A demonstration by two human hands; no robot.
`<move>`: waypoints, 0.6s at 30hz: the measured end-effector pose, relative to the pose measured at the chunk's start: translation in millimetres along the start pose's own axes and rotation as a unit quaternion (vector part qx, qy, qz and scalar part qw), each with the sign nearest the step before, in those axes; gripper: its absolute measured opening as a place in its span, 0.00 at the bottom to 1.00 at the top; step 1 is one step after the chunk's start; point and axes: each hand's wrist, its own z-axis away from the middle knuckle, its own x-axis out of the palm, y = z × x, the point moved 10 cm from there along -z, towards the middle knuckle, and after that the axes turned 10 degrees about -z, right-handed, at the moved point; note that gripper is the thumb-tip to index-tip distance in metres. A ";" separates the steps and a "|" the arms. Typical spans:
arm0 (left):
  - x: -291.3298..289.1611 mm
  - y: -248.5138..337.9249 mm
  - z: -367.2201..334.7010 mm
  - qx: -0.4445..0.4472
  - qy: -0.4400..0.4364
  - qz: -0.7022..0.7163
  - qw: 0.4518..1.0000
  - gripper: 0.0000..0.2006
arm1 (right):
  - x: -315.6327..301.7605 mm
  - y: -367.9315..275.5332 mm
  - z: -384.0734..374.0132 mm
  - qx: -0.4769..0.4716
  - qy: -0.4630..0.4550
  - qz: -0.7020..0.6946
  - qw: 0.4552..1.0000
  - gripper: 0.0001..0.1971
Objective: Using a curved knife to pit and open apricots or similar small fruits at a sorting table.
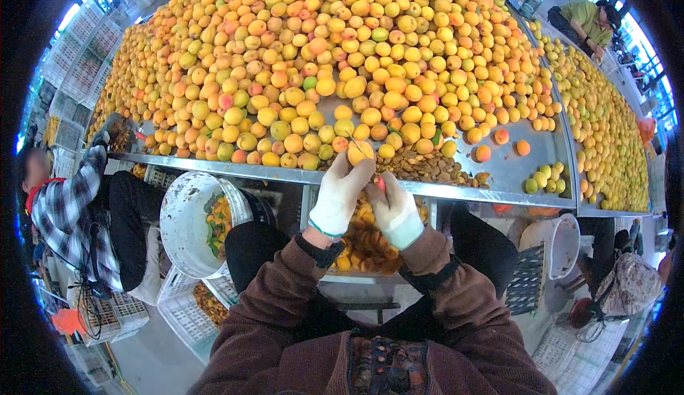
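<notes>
Both my hands wear white gloves and meet at the near edge of a metal table (499, 194). Pinched in the fingers of my left hand (336, 197) is a yellow-orange apricot (360, 153). My right hand (396, 213) is closed on a small knife (380, 183), whose red handle end peeks out of the fingers; a thin blade-like line crosses the apricot. A large heap of apricots (342, 46) covers the table beyond my hands. Brown pits (431, 170) lie along the edge by my right hand. Below my hands, a container holds split apricot halves (367, 242).
A white bucket (187, 217) with some fruit and leaves stands at my left, above a white crate (182, 309). At my right are another white bucket (563, 242) and a dark crate (526, 281). One person (85, 217) sits at the left; another (588, 23) works far right.
</notes>
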 end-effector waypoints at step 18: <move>-17.6 -10.5 -0.4 0.105 -0.029 -0.282 0.953 0.15 | 5.5 -10.3 -0.6 0.011 -0.033 0.126 0.991 0.12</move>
